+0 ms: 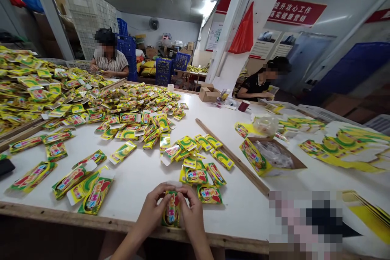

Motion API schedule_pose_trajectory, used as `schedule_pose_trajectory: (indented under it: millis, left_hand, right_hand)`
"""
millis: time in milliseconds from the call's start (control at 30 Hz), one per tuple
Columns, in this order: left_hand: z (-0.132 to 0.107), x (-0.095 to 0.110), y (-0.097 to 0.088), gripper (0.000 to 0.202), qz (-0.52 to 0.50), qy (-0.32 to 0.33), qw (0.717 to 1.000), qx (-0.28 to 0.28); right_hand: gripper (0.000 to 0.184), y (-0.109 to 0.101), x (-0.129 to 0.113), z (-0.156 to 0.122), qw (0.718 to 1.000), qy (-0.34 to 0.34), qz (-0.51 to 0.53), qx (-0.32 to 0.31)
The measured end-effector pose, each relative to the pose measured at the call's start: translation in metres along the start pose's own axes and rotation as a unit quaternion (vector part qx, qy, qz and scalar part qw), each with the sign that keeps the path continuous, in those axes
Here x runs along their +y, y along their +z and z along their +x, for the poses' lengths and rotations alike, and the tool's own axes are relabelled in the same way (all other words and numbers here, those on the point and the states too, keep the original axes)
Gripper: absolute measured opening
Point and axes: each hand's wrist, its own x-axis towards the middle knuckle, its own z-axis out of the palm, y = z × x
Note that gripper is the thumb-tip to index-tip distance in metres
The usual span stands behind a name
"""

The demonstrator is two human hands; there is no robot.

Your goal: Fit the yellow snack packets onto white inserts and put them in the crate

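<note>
Grips held box (171, 213) in left hand (157, 202) and right hand (191, 203), both clamped on its sides and far end, at the near edge of the bench (243, 216). Cannot tell contact with the bench. Left of held box, shows loose printed boxes (96, 197), some overlapping, some with white flaps out. Just beyond held box, shows a cluster of similar boxes (195, 175); beyond and right, a slanting wooden strip (233, 157), then an open display carton (255, 159) containing clear plastic (274, 153). Farther beyond held box, to the left, shows a large heap (45, 89) of yellow-green boxes. Farthest, includes a person in a striped top (115, 63) left of held box, a person in dark clothing (254, 85) right.
</note>
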Motion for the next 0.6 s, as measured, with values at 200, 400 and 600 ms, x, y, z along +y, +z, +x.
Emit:
schedule_pose_trajectory:
  millis: [200, 400, 600]
  left_hand:
    - [-0.002, 0.000, 0.006, 0.024, -0.001, 0.021, 0.999, 0.042]
    - [-0.004, 0.010, 0.005, 0.020, 0.061, 0.020, 0.997, 0.036]
    - [0.000, 0.012, 0.006, 0.022, 0.038, -0.012, 0.998, 0.053]
  right_hand:
    - [0.017, -0.004, -0.005, -0.003, 0.999, -0.029, -0.012, -0.007]
    - [0.011, -0.006, -0.020, -0.003, 0.997, -0.055, -0.049, -0.024]
    - [0.014, -0.001, -0.022, -0.001, 0.998, -0.023, -0.059, -0.006]
